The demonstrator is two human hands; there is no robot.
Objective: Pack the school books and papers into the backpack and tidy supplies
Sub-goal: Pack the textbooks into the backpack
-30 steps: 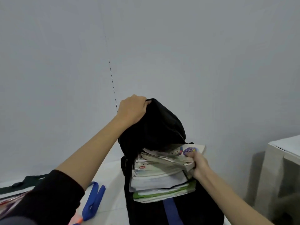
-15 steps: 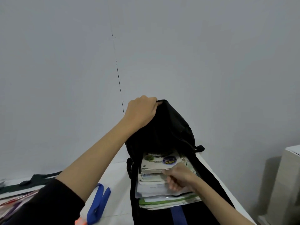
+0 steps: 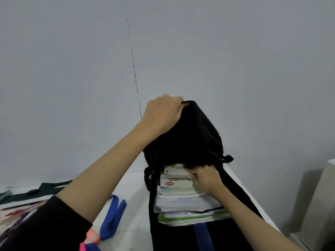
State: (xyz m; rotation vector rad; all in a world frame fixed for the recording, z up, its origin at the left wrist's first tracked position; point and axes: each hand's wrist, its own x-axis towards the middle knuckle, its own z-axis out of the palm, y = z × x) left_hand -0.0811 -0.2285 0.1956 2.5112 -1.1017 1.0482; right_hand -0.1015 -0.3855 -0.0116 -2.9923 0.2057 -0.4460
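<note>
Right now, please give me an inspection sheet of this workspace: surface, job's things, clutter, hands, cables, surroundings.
Surface: white table, partly covered.
Job's things: black backpack stands open on the table; stack of books and papers sits partly inside it, the lower part sticking out toward the camera.
Clutter: blue strap lies left of the backpack; pens and a dark green cloth item at far left; something orange and pink at the bottom edge, unclear what.
Hands: left hand grips the top of the backpack; right hand is on the upper books at the opening, fingers curled.
Cables: nothing seen.
Surroundings: grey wall behind; pale furniture at right.
</note>
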